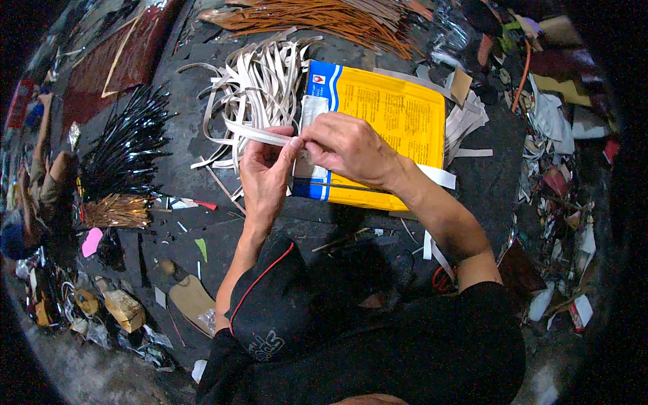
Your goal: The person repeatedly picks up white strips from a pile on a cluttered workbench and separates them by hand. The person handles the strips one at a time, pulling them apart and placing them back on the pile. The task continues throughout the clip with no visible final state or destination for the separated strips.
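My left hand (264, 177) and my right hand (349, 146) meet over a dark floor and pinch the same white paper strip (260, 133), which runs off to the upper left. Their fingertips touch at its near end. Just behind lies a loose pile of white strips (260, 81). Under my right hand rests a yellow sack with a blue and white edge (391, 108), and a thin dark stick lies across its lower part.
A bundle of thin orange-brown sticks (337, 17) lies at the top. Black glossy sticks (128, 145) fan out at the left above a small golden bundle (116, 210). Scraps and paper waste (560, 169) crowd the right side. Another person's arm (40, 135) shows at far left.
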The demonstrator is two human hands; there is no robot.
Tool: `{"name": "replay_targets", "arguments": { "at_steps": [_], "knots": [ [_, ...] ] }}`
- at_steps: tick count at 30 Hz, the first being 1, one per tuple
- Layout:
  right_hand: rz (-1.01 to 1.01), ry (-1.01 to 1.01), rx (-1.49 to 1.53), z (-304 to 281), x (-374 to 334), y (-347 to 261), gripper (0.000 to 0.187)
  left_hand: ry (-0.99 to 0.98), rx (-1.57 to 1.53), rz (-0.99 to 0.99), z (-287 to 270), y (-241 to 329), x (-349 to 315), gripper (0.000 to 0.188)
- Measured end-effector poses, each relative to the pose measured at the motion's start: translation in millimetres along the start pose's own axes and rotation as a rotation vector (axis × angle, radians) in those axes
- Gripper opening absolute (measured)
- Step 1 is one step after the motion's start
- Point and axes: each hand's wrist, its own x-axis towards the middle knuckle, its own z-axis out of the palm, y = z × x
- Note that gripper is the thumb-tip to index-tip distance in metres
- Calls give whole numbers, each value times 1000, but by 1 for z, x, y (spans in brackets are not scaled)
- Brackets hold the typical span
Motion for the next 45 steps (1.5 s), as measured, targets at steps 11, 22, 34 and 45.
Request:
{"name": "replay_targets", "arguments": {
  "at_steps": [11,22,34,45],
  "knots": [
    [572,-130,334,-11,1,-8,16,-136,87,115,-6,11,-1,26],
    [180,-8,-96,-11,-17,-9,20,43,-145,-111,4,-14,2,24],
    [311,71,24,0,-31,-11,18,47,-162,-317,-3,-16,3,16],
    [211,92,-11,11,-25,-4,18,-10,-127,-332,-1,-15,6,17]
  ]
}}
